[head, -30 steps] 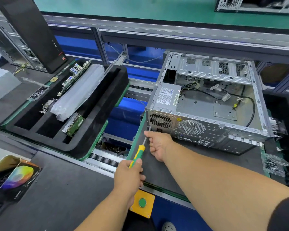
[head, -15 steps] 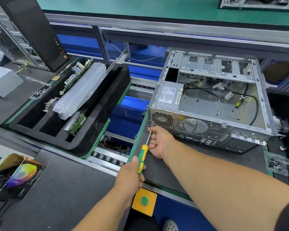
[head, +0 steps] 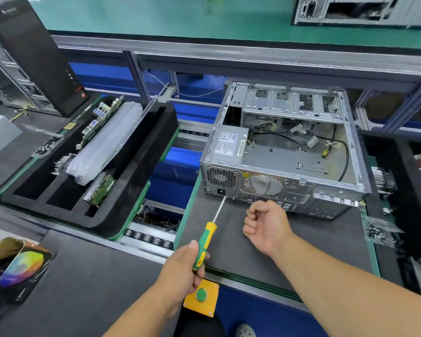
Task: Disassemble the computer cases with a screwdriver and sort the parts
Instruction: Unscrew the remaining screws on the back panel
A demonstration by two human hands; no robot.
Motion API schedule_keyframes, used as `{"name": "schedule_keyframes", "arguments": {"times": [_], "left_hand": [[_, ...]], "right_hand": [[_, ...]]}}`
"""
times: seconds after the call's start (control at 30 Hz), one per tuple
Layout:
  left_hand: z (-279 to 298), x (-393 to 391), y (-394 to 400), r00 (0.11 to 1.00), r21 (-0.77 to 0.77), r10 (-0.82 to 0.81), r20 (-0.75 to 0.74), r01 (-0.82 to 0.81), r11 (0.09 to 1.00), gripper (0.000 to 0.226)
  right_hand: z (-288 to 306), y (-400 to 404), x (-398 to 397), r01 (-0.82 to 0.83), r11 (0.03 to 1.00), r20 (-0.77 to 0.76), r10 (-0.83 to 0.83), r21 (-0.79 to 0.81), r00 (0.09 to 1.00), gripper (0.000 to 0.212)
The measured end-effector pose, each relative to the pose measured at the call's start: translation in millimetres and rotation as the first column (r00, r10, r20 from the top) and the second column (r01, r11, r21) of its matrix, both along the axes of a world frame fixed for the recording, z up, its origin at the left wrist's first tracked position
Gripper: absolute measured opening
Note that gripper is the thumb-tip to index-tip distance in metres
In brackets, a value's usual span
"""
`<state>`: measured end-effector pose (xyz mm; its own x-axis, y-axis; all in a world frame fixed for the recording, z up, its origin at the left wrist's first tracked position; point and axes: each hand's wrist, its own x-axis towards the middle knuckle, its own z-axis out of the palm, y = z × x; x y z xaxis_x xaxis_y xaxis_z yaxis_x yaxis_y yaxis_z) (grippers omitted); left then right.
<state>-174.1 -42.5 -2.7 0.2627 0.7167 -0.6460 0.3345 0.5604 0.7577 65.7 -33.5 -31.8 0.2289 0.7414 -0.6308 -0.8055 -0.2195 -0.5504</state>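
Observation:
An open grey computer case [head: 345, 132] lies on its side on a dark mat [head: 231, 242], rear panel facing me. Its power supply [head: 229, 142] sits in the near left corner, with loose cables behind it. My left hand [head: 182, 271] grips the handle of a green and yellow screwdriver [head: 206, 242]. The tip of the screwdriver points at the lower left of the rear panel, just under the power socket. My right hand [head: 265, 224] hovers over the mat in front of the case, its fingers curled into a fist. Whether it holds anything is hidden.
A black foam tray [head: 141, 171] at left holds circuit boards and a plastic-wrapped part. A black tower [head: 34, 52] stands at far left. A yellow box with a green button [head: 201, 297] is near my body. A bag of screws [head: 379, 232] lies at right. Rollers run between the pallets.
My right hand has left the case's lower left corner and pulled back over the mat as a fist. The left hand drew the screwdriver back and to the right.

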Motion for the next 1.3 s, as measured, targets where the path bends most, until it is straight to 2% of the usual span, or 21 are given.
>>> {"name": "schedule_keyframes", "arguments": {"times": [0.1, 0.17, 0.33, 0.43, 0.53, 0.63, 0.77, 1.07, 1.23, 1.3], "left_hand": [[2, 9, -5, 1.000, -0.011, -0.014, 0.000, 0.014, 1.000, 0.055], [2, 14, -9, 1.000, -0.008, -0.020, -0.005, 0.020, 1.000, 0.055], [0, 31, -21, 0.997, 0.020, -0.026, -0.079, 0.028, 0.999, 0.052], [-1, 44, -25, 0.987, 0.078, -0.021, -0.160, 0.034, 0.996, 0.048], [-3, 56, -27, 0.964, 0.187, -0.032, -0.264, 0.083, 0.979, 0.041], [-3, 61, -24, 0.951, 0.218, -0.015, -0.309, 0.086, 0.972, 0.026], [-3, 64, -18, 0.930, 0.264, -0.051, -0.365, 0.156, 0.952, 0.017], [-7, 62, -23, 0.897, 0.304, -0.116, -0.426, 0.263, 0.916, 0.018], [-4, 65, -20, 0.895, 0.308, -0.105, -0.434, 0.257, 0.916, 0.017], [-4, 66, -22, 0.870, 0.325, -0.121, -0.479, 0.303, 0.896, 0.021]], "right_hand": [[0, -6, 7, 0.014, 1.000, 0.013, -0.014, 0.022, 1.000, 0.023], [0, -3, 6, -0.018, 0.999, 0.070, 0.021, -0.043, 0.997, 0.020], [-3, 13, -5, -0.185, 0.951, 0.192, 0.235, -0.246, 0.953, 0.023], [-6, 20, -15, -0.278, 0.918, 0.242, 0.349, -0.283, 0.906, 0.010], [-13, 25, -22, -0.272, 0.906, 0.306, 0.373, -0.325, 0.876, 0.006], [-16, 30, -24, -0.236, 0.902, 0.341, 0.363, -0.361, 0.867, 0.010], [-16, 34, -22, -0.254, 0.887, 0.297, 0.380, -0.385, 0.876, 0.015], [-16, 34, -16, -0.329, 0.854, 0.278, 0.457, -0.403, 0.845, 0.025], [-16, 36, -16, -0.324, 0.855, 0.276, 0.452, -0.404, 0.848, 0.024], [-16, 37, -16, -0.323, 0.857, 0.274, 0.450, -0.402, 0.850, 0.021]]}}
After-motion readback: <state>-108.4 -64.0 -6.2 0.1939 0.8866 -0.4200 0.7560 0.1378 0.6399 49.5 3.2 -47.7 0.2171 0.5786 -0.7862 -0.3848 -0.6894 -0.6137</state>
